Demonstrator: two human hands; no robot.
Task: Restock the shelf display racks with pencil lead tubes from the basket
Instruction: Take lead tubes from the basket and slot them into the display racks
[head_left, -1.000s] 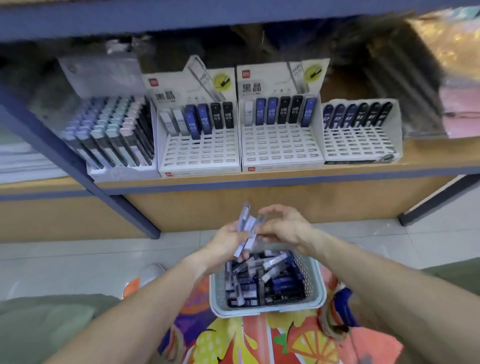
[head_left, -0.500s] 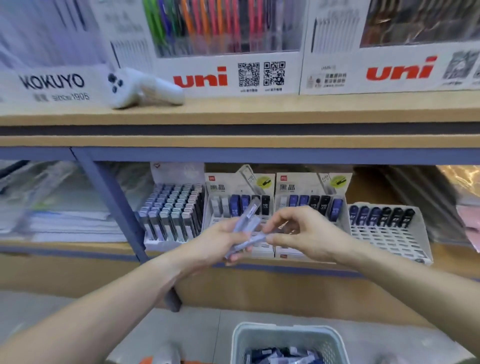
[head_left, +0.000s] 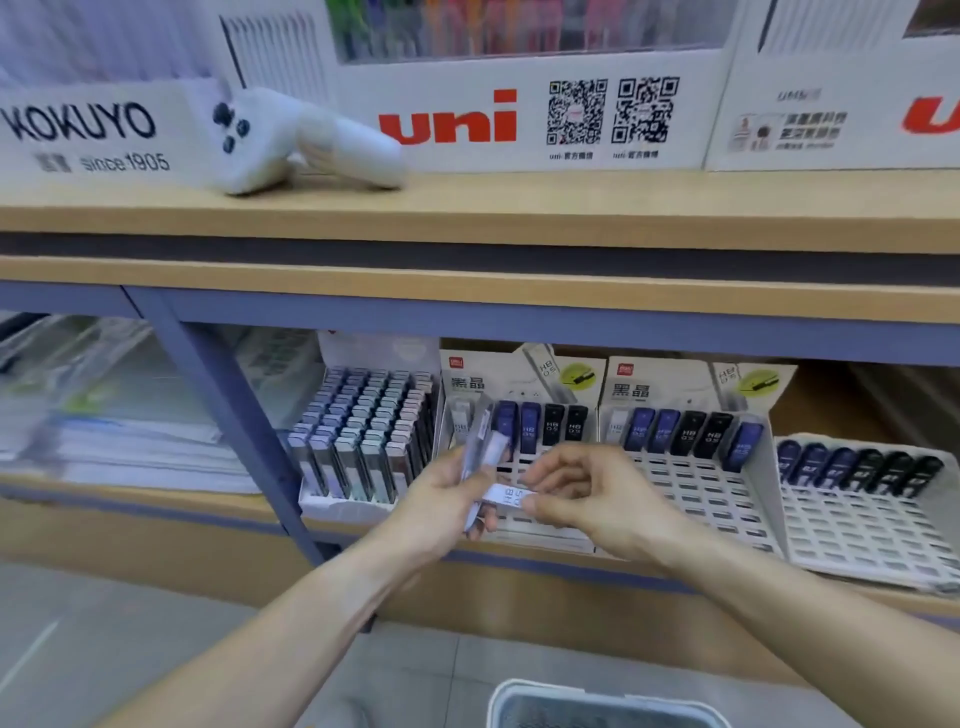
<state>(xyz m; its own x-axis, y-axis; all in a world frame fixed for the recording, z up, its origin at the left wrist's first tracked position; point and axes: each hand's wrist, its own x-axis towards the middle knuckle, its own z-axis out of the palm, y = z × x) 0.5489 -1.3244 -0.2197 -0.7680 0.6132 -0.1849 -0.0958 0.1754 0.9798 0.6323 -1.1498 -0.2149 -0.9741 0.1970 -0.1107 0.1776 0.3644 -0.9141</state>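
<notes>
**Tubes mid-handoff in front of the racks: drop risk high**

My left hand (head_left: 441, 506) is clenched round a small bunch of pencil lead tubes (head_left: 480, 457), fanned upward. My right hand (head_left: 587, 499) pinches one white tube (head_left: 506, 496) at its end, lying crosswise btwn both hands and, I think, still partly tucked in the bunch. Both hands sit just in front of the second display rack (head_left: 519, 447), whose lower slots look mostly open. The basket (head_left: 597, 701) is below, only its rim in view; contents hard to tell.

What could go wrong, my read:
- Pulling the one tube sideways could drag its neighbours loose. The fan looks loosely held, so some may slip to the floor, not nec. into the basket.
- Tubes are slim and smooth-looking, and an end pinch gives little control; it may twist on the way to a slot.
- Wrong rack or grade: racks hold white, blue and black tubes in rows, so a mismatch is easy w/ motion blur this bad.
- Knocking tubes already standing in the back row while reaching in.

Readable text:
- Held tube: "HB", plus smaller print I can't make out.
- Rack tubes: "HB 0.5"; header cards show "黑晶" and a red logo, too small to read.
- Upper shelf: "KOKUYO", "since 1905", "uni" in red, two QR codes w/ small captions.

A white game controller (head_left: 291, 137) lies by the KOKUYO sign.
</notes>
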